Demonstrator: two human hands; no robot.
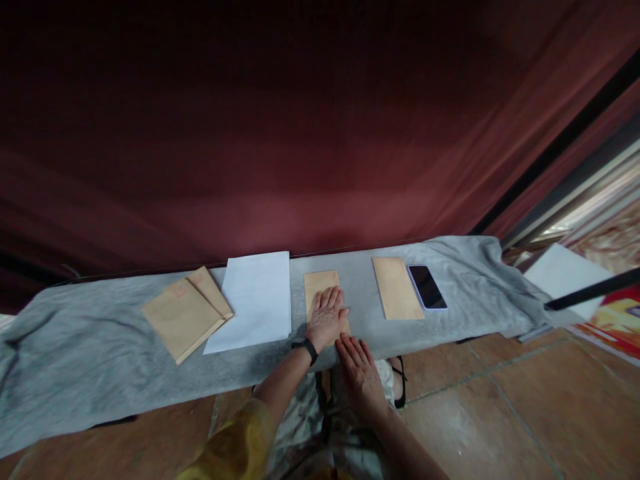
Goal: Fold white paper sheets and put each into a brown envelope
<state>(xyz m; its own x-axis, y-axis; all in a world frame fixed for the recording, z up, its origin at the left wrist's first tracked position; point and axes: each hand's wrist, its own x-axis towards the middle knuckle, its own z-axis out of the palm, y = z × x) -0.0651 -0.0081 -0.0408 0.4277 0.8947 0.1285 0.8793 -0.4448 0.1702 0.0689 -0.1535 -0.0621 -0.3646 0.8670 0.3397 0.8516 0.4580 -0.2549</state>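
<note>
A brown paper envelope [320, 281] lies on the grey cloth-covered bench in front of me. My left hand [326, 315], with a dark band on the wrist, rests flat on it with the fingers stretched out, hiding much of its middle. Close to the envelope's near right corner is my right hand [359, 367], palm down with fingers extended; whether it presses on the paper's edge I cannot tell. Neither hand grasps anything. To the right lies another brown envelope [397, 288], with a phone [427, 288] beside it.
Left of my hands sits a stack of white paper [257, 300]. Further left, several brown envelopes [187, 313] overlap its edge. The grey cloth [90, 347] is wrinkled at both ends. A dark red curtain [320, 167] hangs behind the bench; black poles [550, 153] stand at right.
</note>
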